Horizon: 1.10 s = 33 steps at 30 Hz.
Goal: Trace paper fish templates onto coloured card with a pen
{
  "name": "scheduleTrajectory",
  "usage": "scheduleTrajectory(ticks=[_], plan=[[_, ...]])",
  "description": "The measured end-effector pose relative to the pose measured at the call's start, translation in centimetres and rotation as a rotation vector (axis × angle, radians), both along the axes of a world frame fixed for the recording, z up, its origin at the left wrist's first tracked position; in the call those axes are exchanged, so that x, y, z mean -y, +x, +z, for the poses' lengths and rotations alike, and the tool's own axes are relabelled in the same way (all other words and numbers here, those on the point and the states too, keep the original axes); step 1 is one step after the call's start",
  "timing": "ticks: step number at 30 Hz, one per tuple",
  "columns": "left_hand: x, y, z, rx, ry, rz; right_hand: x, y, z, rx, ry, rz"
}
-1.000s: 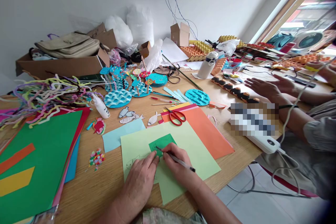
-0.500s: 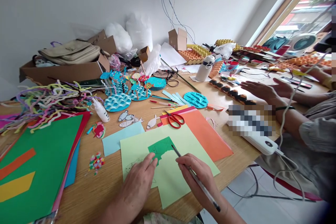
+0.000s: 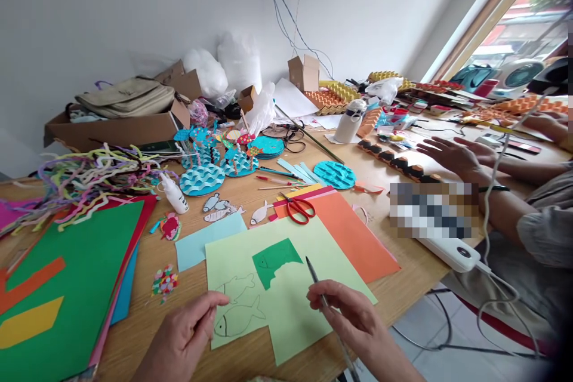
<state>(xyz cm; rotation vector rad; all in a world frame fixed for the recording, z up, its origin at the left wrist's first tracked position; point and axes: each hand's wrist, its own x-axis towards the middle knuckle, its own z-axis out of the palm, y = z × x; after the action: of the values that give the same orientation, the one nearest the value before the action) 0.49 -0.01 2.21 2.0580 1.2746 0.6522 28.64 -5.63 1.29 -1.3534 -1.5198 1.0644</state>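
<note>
My right hand point(image 3: 347, 316) grips a pen point(image 3: 312, 270), its tip pointing away and held above the pale green sheet point(image 3: 308, 316). My left hand point(image 3: 183, 328) is raised at the sheet's lower left edge, fingers curled together with nothing visible in them. Between the hands, a dark green paper piece point(image 3: 276, 259) with a curved cut edge lies on the sheet and carries a faint pen outline. Two fish outlines point(image 3: 239, 313) are drawn on the sheet's left part, close to my left fingertips. Red-handled scissors point(image 3: 299, 210) rest at the sheet's far edge.
Orange paper point(image 3: 353, 236) lies right of the sheet, light blue paper point(image 3: 208, 242) left. Coloured sheets point(image 3: 89, 274), a glue bottle point(image 3: 173, 192), cut paper fish point(image 3: 219, 209) and pipe cleaners point(image 3: 102, 179) spread leftward. At right are a power strip point(image 3: 452, 248) and another person's hands point(image 3: 452, 158).
My left hand has lifted off the green piece and moved left and down, its fingers curling. The right hand has drawn the pen away from the green piece, slightly right and down.
</note>
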Motion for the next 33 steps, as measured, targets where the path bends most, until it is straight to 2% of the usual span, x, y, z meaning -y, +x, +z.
scheduleTrajectory(ticks=[4, 7, 14, 18, 22, 27, 33], plan=[[0.7, -0.5, -1.7, 0.095, -0.141, 0.046, -0.4, 0.3, -1.7, -0.111, -0.011, -0.042], [0.6, -1.0, -2.0, 0.217, -0.262, 0.136, -0.9, 1.1, -2.5, -0.089, -0.015, -0.169], [1.3, -1.3, -1.0, 0.649, -0.615, 0.509, -1.7, 2.4, -3.0, 0.165, -0.176, -0.290], [2.0, -0.8, -0.1, 0.880, -0.725, 0.606, -1.7, 2.7, -2.8, 0.147, -0.226, -0.335], [2.0, 0.0, 0.9, 1.010, -0.845, 0.696, -1.6, 3.5, -2.3, 0.077, -0.286, -0.359], [1.9, 0.7, 0.8, 1.097, -0.911, 0.713, -1.3, 3.7, -1.5, -0.067, -0.344, -0.343], [2.3, 1.4, 0.4, 1.078, -0.939, 0.551, -0.3, 3.0, -0.3, -0.342, -0.432, -0.313]])
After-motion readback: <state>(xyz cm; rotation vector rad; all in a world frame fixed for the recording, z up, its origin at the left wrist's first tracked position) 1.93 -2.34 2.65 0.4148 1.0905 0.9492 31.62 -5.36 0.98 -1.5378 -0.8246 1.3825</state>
